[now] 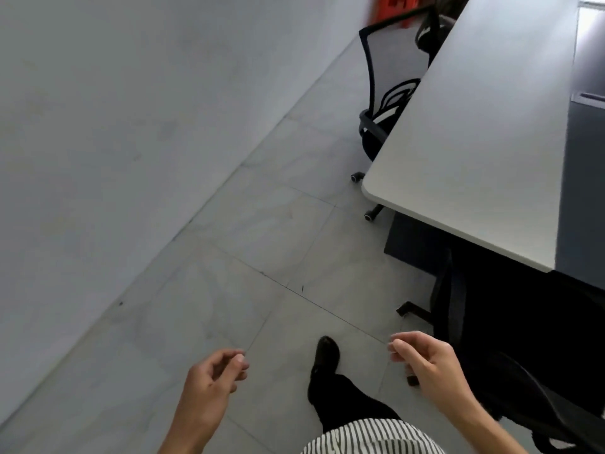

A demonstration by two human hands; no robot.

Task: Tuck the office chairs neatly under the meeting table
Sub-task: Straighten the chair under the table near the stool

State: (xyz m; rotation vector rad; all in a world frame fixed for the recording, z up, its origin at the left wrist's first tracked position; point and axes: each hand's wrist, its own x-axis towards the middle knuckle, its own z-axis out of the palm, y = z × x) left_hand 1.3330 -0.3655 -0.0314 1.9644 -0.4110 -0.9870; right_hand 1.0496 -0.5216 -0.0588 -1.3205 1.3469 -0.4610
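Observation:
A long pale meeting table [484, 132] runs from the upper right down to the middle right. A black mesh-backed office chair [389, 83] stands at its far side edge, seat partly under the top, castors showing near the table corner. A second black chair [510, 335] sits at the table's near end, to the right of my hands, its seat under the top. My left hand [212, 378] hovers over the floor, fingers loosely curled, holding nothing. My right hand [425, 362] is also empty, fingers apart, just left of the near chair and not touching it.
A plain grey wall [131, 126] runs diagonally along the left. Between wall and table lies a tiled floor aisle [268, 257]. My black shoe [324, 355] steps forward between my hands. Something orange-red [397, 6] stands at the far end behind the mesh chair.

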